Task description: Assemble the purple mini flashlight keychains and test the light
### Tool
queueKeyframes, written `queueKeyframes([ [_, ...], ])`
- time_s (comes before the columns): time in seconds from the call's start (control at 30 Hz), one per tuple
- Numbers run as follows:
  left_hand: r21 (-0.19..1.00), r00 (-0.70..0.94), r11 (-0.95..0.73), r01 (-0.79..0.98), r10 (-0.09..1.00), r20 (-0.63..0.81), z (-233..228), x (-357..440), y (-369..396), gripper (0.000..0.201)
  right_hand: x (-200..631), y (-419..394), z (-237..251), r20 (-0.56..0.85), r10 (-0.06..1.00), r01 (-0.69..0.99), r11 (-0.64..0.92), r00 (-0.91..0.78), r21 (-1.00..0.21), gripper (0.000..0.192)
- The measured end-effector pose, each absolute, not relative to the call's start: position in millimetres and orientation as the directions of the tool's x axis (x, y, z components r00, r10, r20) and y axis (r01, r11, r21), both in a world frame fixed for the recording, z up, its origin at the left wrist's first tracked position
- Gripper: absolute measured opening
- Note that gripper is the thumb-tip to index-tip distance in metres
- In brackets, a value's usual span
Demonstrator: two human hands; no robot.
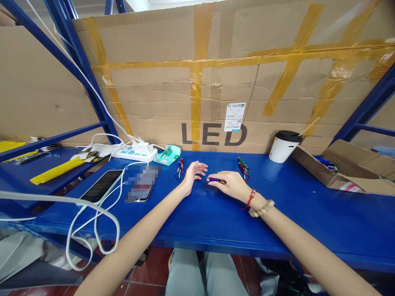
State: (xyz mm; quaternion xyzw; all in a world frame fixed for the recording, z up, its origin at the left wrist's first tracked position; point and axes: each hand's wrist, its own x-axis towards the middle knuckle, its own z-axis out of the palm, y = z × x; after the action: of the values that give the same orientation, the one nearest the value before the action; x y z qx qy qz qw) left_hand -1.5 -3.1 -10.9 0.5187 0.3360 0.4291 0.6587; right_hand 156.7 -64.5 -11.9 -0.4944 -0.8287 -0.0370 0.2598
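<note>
Pinching purple pen (214, 179), right hand (231, 186) fingertips

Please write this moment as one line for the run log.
left hand: open, palm up on blue table | right hand: pinching purple pen-like tool | nearby: two small tool bunches, paper cup

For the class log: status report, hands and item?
Right hand pinching purple penlight on shelf. Left hand open, empty, beside it. Nothing between them.
</note>
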Motion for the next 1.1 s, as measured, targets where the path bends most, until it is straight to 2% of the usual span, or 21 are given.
queueKeyframes([
  [0.2,0.971,0.415,0.078,-0.226,0.910,0.024,-13.9,-1.9,-2.9,0.036,156.7,-64.6,-11.8,0.440,0.807,0.815,0.528,-0.395,-0.237,0.028],
  [0.57,0.979,0.423,0.091,-0.180,0.906,-0.006,-13.1,-2.0,-4.7,0.037,161.3,-55.5,-22.5,0.440,0.794,0.828,0.533,-0.418,-0.174,0.037],
  [1.1,0.991,0.460,0.057,-0.123,0.888,0.006,-16.1,1.8,-10.3,0.037,163.4,-51.3,-28.3,0.456,0.780,0.832,0.538,-0.429,-0.136,0.037],
])
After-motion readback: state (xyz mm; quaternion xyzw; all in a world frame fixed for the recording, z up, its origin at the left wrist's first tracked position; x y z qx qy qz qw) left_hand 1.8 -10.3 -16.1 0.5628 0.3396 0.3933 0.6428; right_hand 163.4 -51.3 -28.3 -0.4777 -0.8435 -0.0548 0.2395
